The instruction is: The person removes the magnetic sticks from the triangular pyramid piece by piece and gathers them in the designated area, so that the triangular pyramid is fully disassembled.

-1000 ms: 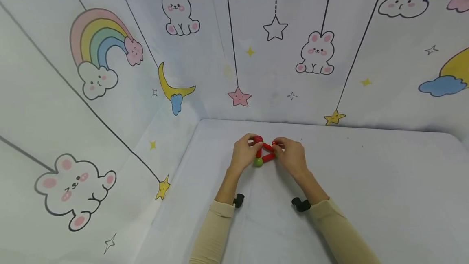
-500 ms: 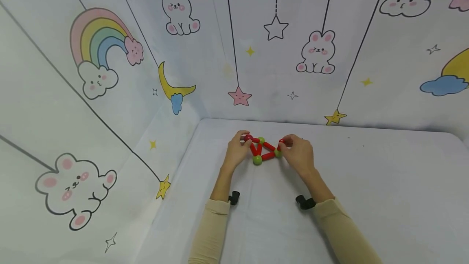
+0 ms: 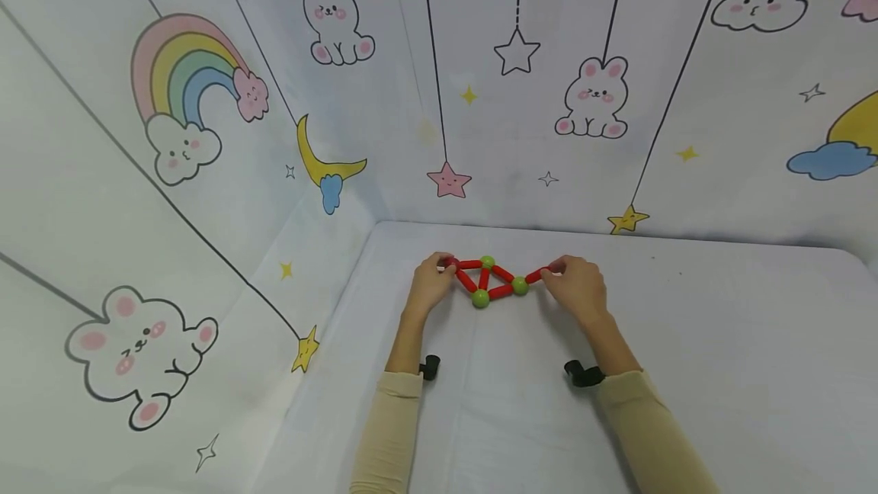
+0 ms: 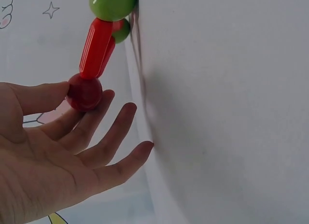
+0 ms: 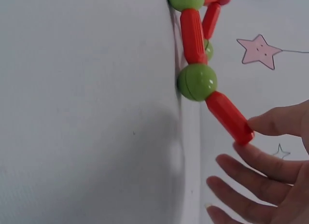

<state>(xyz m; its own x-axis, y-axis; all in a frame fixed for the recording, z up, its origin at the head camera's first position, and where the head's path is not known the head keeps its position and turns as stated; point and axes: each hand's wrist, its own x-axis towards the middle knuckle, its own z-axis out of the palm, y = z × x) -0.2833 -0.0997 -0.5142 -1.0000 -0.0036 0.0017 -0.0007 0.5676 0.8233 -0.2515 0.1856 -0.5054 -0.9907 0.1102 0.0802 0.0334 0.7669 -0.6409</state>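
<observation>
On the white table lies a figure of red rods (image 3: 501, 291) joined by green balls (image 3: 481, 298), with two triangles sharing a side. At its left corner is a dark red ball (image 4: 85, 92), which my left hand (image 3: 431, 283) pinches between thumb and fingers. From the right-hand green ball (image 5: 197, 82) a single red rod (image 5: 230, 118) sticks out to the right. My right hand (image 3: 578, 288) pinches that rod's free end between thumb and index finger, the other fingers spread. In the head view my fingers partly hide the dark red ball.
The white table (image 3: 720, 357) reaches toward me and to the right. Behind and to the left stand white walls printed with rabbits, stars and rainbows (image 3: 185, 75). A black wrist device (image 3: 583, 373) sits at the right cuff, another (image 3: 430, 367) at the left.
My hands have moved apart. The left has drawn the dark red ball outward, baring the left triangle; the right has swung the single rod outward and down to the right.
</observation>
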